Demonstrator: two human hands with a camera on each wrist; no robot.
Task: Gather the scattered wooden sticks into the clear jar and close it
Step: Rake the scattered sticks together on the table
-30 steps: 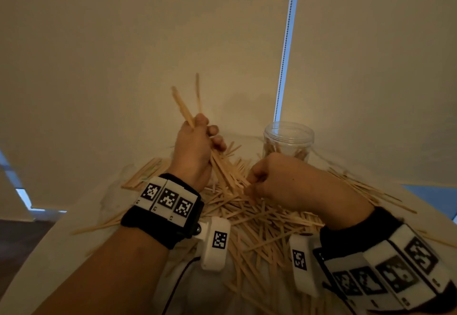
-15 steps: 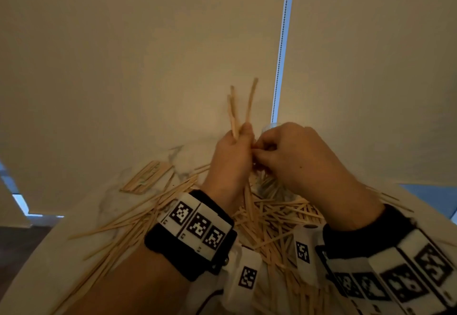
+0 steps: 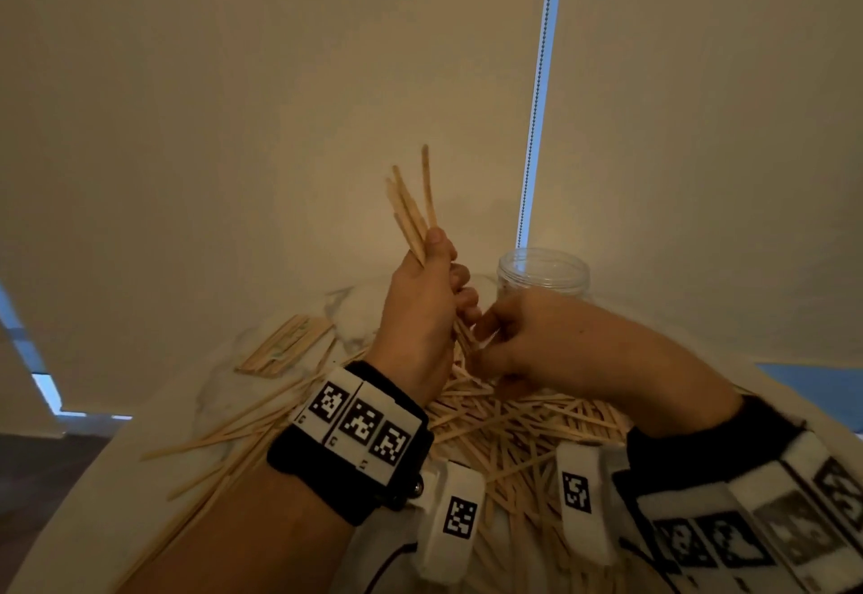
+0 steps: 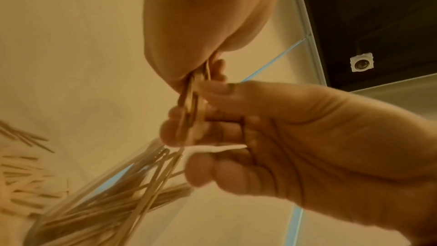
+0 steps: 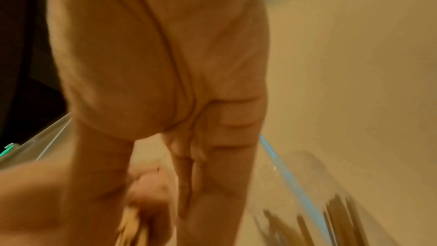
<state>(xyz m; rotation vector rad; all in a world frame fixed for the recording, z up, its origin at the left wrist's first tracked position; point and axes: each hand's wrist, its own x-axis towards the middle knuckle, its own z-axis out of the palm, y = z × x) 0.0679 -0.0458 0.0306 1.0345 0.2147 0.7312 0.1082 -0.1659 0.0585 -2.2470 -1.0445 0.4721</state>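
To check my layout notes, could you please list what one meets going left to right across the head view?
Neat stack of sticks → left hand gripping a bundle of sticks → right hand → clear jar.

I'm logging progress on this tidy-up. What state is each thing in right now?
Clear jar: upright, lid off, some sticks inside.
Bundle of sticks: held upright in the left hand.
Scattered sticks: piled loose on the table.
Right hand: fingers curled at the bundle's lower end.
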